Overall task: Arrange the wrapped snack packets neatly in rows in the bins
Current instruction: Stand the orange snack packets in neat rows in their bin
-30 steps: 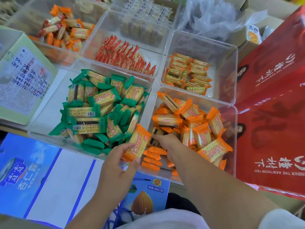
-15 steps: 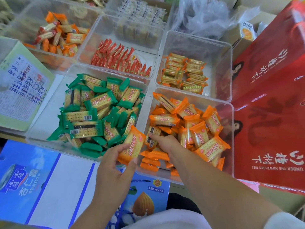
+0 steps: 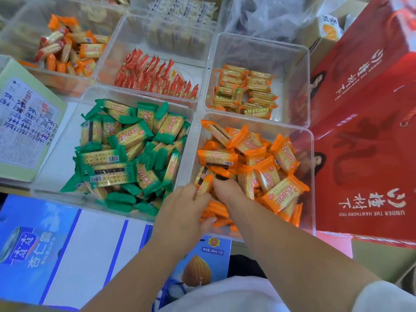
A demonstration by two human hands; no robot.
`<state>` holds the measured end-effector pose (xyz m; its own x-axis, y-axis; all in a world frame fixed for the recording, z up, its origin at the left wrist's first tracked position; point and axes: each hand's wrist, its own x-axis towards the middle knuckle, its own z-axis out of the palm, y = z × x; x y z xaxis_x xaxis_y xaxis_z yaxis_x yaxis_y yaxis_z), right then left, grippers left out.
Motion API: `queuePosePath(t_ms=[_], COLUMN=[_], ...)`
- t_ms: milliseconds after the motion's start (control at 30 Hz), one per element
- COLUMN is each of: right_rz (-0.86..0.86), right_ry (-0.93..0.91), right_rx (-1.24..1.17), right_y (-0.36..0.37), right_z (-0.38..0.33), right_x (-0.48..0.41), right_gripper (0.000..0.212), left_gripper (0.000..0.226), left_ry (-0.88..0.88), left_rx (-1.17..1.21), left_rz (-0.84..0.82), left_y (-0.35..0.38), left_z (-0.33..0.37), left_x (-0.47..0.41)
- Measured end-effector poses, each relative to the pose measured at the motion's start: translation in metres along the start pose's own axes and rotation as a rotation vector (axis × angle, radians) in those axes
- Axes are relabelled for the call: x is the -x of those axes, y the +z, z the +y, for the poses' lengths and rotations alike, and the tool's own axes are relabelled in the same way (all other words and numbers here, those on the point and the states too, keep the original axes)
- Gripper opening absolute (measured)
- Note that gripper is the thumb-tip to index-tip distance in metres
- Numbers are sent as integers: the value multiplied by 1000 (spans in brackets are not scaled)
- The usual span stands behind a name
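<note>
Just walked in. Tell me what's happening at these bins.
A person is tidying the near right bin. The left hand pinches one orange packet on edge at the bin's near left corner, beside the right hand, whose fingers are buried among packets. A few packets stand in a row along the near wall; the rest lie in a loose heap. The green packets next door are jumbled.

LEGIBLE MARKINGS

Red box (image 3: 371,154): "UNDER THE HAWTHORN TREE", printed upside down, below large Chinese characters. Blue carton (image 3: 67,255): "240mL×20" above an almond picture; Chinese lettering at left. Green packets (image 3: 132,140): barcodes, digits unreadable.
</note>
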<state>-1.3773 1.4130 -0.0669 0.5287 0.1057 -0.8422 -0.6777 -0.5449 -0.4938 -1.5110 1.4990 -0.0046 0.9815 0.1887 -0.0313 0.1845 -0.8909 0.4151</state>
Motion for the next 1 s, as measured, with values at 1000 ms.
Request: queuePosePath(t_ms=[1000], right_rz=[-108], right_ry=[-120], right_rx=[136], right_y=[-39], right_z=[9], right_x=[13], right_gripper=[37], left_gripper=[5], left_ry=[92], left_rx=[-456], left_rz=[-172], left_y=[-27], left_z=[7], left_x=[-33])
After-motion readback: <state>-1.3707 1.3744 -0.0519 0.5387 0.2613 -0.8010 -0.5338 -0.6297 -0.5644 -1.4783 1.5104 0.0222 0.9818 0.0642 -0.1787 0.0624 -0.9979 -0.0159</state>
